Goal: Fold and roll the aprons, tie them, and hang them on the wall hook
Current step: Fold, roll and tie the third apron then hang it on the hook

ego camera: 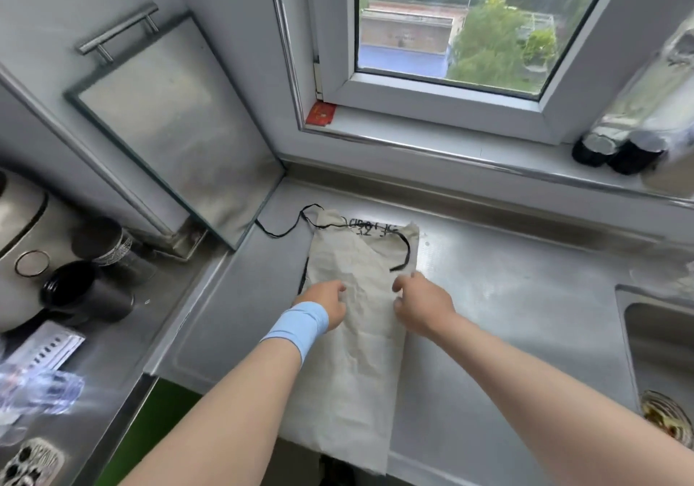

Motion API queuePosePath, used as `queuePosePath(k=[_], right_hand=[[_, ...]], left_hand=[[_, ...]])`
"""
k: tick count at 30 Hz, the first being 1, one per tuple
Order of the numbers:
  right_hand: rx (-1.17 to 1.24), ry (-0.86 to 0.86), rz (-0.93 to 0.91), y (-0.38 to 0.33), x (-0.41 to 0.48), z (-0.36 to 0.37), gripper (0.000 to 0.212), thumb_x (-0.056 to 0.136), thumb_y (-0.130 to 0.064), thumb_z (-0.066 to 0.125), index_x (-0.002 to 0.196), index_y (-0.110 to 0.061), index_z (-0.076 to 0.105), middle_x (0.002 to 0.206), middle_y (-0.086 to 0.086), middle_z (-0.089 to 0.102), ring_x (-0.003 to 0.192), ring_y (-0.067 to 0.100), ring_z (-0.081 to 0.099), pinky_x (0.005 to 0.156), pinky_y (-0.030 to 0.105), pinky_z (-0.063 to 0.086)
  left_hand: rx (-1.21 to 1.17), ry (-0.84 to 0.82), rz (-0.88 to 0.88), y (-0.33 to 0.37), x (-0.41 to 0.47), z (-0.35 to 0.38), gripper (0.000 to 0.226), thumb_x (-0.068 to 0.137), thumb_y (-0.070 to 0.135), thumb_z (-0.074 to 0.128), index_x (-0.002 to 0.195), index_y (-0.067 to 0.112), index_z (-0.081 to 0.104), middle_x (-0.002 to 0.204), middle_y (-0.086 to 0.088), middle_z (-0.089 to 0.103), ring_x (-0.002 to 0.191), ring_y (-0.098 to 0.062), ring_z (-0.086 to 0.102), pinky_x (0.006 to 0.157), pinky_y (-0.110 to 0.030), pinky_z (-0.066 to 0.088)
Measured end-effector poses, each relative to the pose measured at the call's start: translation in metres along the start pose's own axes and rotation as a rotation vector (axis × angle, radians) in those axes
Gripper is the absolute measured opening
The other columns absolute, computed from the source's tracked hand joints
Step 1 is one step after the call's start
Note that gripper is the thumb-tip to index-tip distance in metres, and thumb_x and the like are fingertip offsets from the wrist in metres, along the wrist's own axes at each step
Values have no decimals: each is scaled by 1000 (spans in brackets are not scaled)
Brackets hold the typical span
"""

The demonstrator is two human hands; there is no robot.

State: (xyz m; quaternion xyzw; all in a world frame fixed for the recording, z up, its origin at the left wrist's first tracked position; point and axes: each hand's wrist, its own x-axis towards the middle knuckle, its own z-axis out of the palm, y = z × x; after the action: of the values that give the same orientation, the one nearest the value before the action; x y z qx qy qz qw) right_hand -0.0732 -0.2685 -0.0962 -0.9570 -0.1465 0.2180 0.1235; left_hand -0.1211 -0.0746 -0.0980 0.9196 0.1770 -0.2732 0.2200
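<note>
- The apron lies folded in a long strip on the counter.
- The right hand pinches its right edge.
- The left hand curls on the cloth; I cannot tell if it grips.
- Best to line the edges up and tuck the strings in.

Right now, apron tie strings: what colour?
Black ties on a beige apron; head view shows it best.

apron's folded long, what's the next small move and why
Probably smooth the creased beige cloth apron flat before rolling: left hand and right hand both rest on the narrow strip, and its thin black strings lie loose beyond.
</note>
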Motion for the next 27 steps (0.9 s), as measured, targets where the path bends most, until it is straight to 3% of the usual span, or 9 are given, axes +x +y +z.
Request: queuePosePath(k=[5,9,11,14,19,21,24,26,27], right_hand=[[49,165,-22,-25,68,-19,42,93,-19,49,135,-22,47,139,5,44,114,35,56,84,42,48],[47,137,39,-33,106,-19,55,91,-9,48,143,-22,38,137,7,46,127,37,44,87,45,50],[201,122,104,-29,119,-13,47,90,-14,56,137,-19,50,129,9,57,126,33,47,92,38,48],[391,198,186,-23,125,-13,20,89,-15,61,105,-14,72,105,7,70,112,24,57,93,28,45],[696,387,427,7,125,-35,13,91,-16,60,89,-22,71,93,0,72,91,23,68,85,31,51],[890,529,615,26,121,-43,13,92,-15,57,90,-24,65,93,5,72,80,30,72,81,39,57],[1247,628,902,51,112,-51,19,95,-2,47,106,-14,58,96,13,62,52,29,60,60,37,56],[1425,624,1086,64,107,-48,32,92,1,43,118,-11,56,100,18,59,51,29,54,67,44,57],[1345,590,1135,69,105,-44,36,91,0,42,123,-12,54,108,18,60,57,31,59,73,45,57]], left_hand=[[-84,92,88,-2,46,-41,35,89,19,47,119,29,62,123,6,63,112,-21,59,98,-33,46],[-50,107,181,-8,81,-54,26,85,17,49,91,39,62,117,4,64,109,-21,60,97,-37,48],[14,119,231,-10,96,-55,23,87,18,51,98,35,63,126,4,55,122,-21,48,103,-38,42],[74,122,306,-10,107,-56,36,86,18,53,120,30,57,142,6,39,134,-22,31,106,-39,37],[190,-18,323,-5,109,-52,69,84,39,59,146,31,30,160,4,12,147,-20,9,115,-42,23],[317,-87,286,-5,109,-46,86,83,54,57,153,32,10,162,4,-7,149,-20,-8,118,-44,13],[463,-117,186,-3,111,-42,100,81,65,51,152,32,-11,159,2,-23,147,-24,-20,120,-47,4],[476,-110,111,-1,115,-45,102,82,65,51,152,30,-13,159,1,-24,146,-26,-21,119,-49,0],[475,-112,83,1,116,-47,102,82,65,51,152,29,-13,159,0,-25,146,-26,-21,119,-50,-1]])
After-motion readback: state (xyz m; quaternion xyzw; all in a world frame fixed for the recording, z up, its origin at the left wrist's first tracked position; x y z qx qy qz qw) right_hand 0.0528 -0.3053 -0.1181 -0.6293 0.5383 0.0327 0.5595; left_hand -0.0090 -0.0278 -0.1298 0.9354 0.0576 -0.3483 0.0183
